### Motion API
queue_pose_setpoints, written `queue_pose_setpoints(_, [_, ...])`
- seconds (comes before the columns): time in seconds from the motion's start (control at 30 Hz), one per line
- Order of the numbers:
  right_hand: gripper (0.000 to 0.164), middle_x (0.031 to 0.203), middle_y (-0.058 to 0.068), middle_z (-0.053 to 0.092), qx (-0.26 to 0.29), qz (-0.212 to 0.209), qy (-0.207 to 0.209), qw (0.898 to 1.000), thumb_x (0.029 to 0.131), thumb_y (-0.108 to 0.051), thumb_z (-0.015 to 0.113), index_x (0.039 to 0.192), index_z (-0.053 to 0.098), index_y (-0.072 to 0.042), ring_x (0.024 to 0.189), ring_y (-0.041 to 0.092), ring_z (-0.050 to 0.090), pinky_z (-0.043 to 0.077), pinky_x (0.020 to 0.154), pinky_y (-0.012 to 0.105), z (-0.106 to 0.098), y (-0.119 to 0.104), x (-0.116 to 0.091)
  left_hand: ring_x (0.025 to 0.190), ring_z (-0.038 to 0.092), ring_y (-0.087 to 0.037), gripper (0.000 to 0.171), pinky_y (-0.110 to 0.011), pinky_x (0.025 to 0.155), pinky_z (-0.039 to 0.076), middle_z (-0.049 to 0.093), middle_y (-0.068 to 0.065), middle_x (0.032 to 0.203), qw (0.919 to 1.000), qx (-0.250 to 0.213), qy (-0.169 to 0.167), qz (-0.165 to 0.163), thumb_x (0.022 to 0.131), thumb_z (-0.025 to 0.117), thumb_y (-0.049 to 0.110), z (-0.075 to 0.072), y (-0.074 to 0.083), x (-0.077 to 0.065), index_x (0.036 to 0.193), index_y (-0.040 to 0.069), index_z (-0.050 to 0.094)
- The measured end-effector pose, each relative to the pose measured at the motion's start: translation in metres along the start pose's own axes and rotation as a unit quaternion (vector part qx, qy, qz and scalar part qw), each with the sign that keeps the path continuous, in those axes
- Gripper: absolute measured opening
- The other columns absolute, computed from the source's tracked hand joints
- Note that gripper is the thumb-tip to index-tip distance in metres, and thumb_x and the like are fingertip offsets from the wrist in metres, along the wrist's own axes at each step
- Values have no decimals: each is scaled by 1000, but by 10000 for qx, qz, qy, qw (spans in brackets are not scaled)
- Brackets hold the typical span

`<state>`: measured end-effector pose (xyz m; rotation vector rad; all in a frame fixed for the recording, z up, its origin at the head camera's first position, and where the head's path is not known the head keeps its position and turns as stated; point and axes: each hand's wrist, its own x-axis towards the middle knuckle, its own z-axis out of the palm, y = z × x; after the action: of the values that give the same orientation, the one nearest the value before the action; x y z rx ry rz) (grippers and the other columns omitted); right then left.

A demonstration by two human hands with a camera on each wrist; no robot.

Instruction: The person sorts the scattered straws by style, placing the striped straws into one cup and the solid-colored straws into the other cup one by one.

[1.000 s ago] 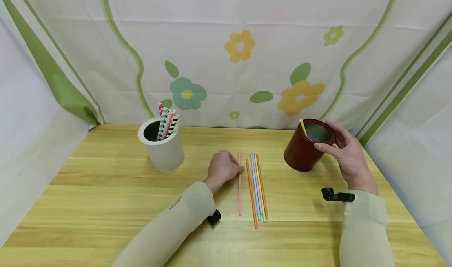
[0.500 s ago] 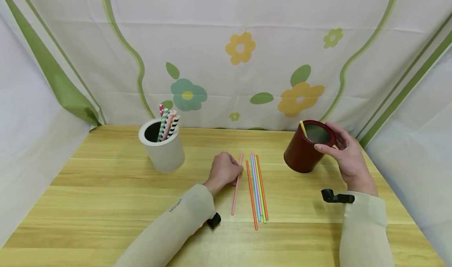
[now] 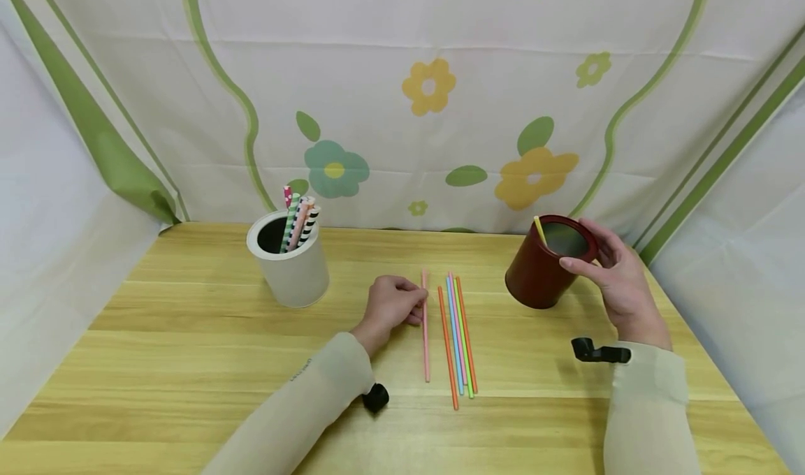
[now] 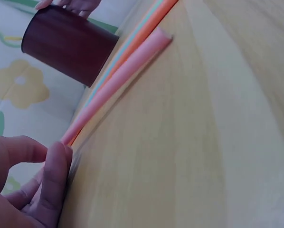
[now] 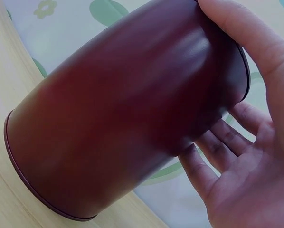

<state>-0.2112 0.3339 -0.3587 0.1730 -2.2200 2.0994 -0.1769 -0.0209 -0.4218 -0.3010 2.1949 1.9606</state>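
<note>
My left hand point(image 3: 391, 309) pinches a pink straw point(image 3: 426, 353) near its far end, between thumb and index finger. In the left wrist view the near end of that pink straw point(image 4: 149, 45) lies close over the wood, with a thin shadow beside it. To its right is a loose row of straws point(image 3: 463, 349) in orange, blue, pink and green. My right hand point(image 3: 622, 286) holds a dark red cup point(image 3: 534, 272) by its upper right side, thumb at the rim and other fingers behind. A yellow straw point(image 3: 540, 230) leans inside the cup.
A white cup point(image 3: 295, 279) stands at the back left, with several patterned straws point(image 3: 298, 223) sticking out. Behind the wooden table point(image 3: 189, 363) hangs a flowered curtain point(image 3: 390, 112).
The pink straw swung its near end left, then back to nearly straight. My left hand has shifted slightly left. The right hand and the red cup stay in place.
</note>
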Motion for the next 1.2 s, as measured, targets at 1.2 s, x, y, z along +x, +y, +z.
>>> queue_pose_setpoints(1.2, [73, 141, -3, 48, 100, -54, -39, 9999, 84, 2, 72, 147, 41, -17, 125, 9, 44, 42, 89, 11, 1, 0, 0, 81, 73, -25, 25, -35, 72, 59, 70, -23, 102, 9856, -1665, -73, -267, 86, 70, 11, -9, -1, 4, 109, 3, 66])
